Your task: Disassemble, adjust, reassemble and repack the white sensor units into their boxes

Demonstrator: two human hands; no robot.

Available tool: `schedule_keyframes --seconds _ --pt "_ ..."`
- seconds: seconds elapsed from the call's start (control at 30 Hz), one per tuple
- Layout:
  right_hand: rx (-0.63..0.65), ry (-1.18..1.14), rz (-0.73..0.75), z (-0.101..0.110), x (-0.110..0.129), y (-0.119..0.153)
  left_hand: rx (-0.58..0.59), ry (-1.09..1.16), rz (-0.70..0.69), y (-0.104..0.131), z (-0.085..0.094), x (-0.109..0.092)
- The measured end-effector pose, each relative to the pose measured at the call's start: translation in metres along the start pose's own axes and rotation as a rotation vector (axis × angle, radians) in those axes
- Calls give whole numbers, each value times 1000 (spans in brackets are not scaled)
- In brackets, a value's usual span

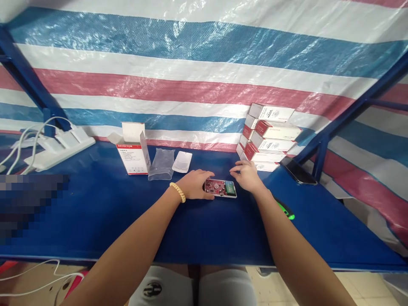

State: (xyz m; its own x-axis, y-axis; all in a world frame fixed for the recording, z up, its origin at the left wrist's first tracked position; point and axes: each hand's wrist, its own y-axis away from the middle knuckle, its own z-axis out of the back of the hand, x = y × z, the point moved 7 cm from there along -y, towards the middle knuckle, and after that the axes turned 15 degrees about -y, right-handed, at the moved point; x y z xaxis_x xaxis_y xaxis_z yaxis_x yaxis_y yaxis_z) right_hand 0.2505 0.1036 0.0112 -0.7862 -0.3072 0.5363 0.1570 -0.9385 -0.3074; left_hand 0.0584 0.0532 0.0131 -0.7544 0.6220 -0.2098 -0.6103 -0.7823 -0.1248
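An opened device in a white shell, its red circuit board point(216, 187) bare, lies flat on the blue table point(204, 238). A green part sits at the board's right end. My left hand point(193, 185), with a yellow coiled band at the wrist, grips the device's left end between thumb and fingers. Just beyond the right end, apart from the device, my right hand point(247, 176) has its fingertips pinched together; whatever they may hold is too small to make out. Behind the left hand lie a white plastic cover point(182, 162) and a clear plastic bag point(162, 163).
An open detector box point(133, 159) stands left of the bag. Stacked small boxes point(270, 140) rise behind my right hand, with a black phone point(298, 171) beside them. A green-and-black tool point(287, 210) lies partly behind my right forearm. A power strip point(60, 148) with cables sits far left.
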Motion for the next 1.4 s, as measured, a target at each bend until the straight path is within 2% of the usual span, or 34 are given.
schedule_keyframes --seconds 0.17,0.37,0.5,0.6,0.67,0.83,0.9,1.03,1.17,1.3,1.4 --pt "-26 45 -149 3 -5 3 -6 12 1 -1 1 3" --pt "-45 -9 -164 1 -4 3 0 8 -10 -2 2 1" --pt "-110 -109 -56 6 11 3 23 27 -39 -1 0 2" --pt "-95 -229 65 11 32 7 39 46 -33 -1 0 5" --pt "-5 -304 116 9 47 11 49 52 -18 -1 0 7" --pt "406 -374 134 -15 73 26 41 37 -37 -1 2 11" --pt "461 -331 132 -21 77 29 24 39 -44 0 2 11" --pt "418 -253 140 -26 78 30 11 78 -72 0 -1 11" --pt "338 -171 114 -32 75 30 -106 89 -62 -2 2 13" --pt "149 -244 115 -29 74 26 -260 168 122 -5 7 23" --pt "-6 -341 80 -22 70 24 -273 437 320 -7 1 30"
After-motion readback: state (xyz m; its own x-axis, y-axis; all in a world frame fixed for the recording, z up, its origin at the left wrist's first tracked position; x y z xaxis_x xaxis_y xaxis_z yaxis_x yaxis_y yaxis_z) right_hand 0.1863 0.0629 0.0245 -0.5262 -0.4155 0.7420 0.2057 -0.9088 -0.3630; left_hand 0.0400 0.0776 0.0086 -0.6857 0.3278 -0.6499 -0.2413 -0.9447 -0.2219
